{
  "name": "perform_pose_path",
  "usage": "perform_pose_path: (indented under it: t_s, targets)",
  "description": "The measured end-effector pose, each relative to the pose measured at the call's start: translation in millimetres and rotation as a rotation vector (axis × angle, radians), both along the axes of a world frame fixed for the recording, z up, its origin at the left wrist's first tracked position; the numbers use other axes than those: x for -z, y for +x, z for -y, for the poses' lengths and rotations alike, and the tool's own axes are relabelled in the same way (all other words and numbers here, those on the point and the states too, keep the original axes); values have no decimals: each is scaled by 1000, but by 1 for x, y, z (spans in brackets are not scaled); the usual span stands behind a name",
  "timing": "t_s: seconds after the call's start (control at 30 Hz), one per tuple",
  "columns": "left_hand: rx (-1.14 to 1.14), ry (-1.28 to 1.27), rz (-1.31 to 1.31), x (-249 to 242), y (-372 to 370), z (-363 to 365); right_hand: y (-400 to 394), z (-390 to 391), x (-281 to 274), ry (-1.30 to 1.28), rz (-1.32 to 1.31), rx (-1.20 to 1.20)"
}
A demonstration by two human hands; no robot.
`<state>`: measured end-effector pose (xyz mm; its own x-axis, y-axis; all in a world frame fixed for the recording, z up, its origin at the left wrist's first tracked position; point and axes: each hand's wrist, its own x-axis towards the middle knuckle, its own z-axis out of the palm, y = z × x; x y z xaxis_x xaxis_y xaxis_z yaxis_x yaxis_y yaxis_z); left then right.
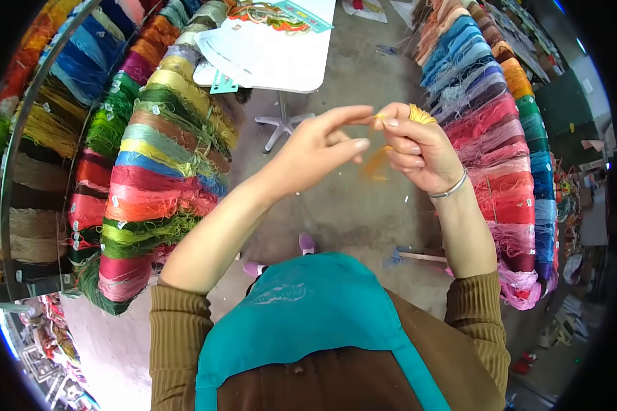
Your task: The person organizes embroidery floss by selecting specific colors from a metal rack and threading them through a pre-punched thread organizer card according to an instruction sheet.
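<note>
Both hands raised; right hand (418, 147) grip around yellow thread bundle (420, 114); left hand (322, 147) fingertips pinching its strand.

This is a yarn or thread workshop, perhaps a storeroom for embroidery thread. Racks of coloured skeins (158, 157) hang along the left, tagged with small labels, and more skeins (500, 130) crowd the right. Between them lies a bare concrete floor (349, 205), with a white table (281, 61) carrying papers at the far end.

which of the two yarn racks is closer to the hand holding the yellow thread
The right rack. It hangs just beyond the right hand gripping the yellow thread; the left rack lies across the floor gap.
</note>
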<state>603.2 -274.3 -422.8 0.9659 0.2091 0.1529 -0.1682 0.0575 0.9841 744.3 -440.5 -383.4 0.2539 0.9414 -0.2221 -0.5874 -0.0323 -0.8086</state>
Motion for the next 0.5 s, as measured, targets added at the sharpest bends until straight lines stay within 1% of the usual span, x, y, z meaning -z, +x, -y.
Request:
perform_pose_path:
  t_s: [0.07, 0.1, 0.17, 0.3, 0.37, 0.47, 0.5]
  targets:
    - [204, -137, -63, -3, 13, 2, 5, 3, 0, 2, -8, 8]
    - [183, -81, -163, -2, 14, -1, 9, 6, 2, 1, -9, 26]
    - [178, -42, -175, 10, 11, -15, 19, 15, 9, 19, -38, 50]
    - [154, 85, -296, 9, -12, -44, 45, 32, 32, 41, -107, 162]
    - [165, 155, -368, 0, -26, -58, 59, 37, 47, 45, -141, 215]
    - [163, 235, -405, -4, -44, -78, 74, 39, 64, 35, -166, 234]
    - [124, 249, -359, -2, -49, -81, 75, 38, 69, 33, -176, 227]
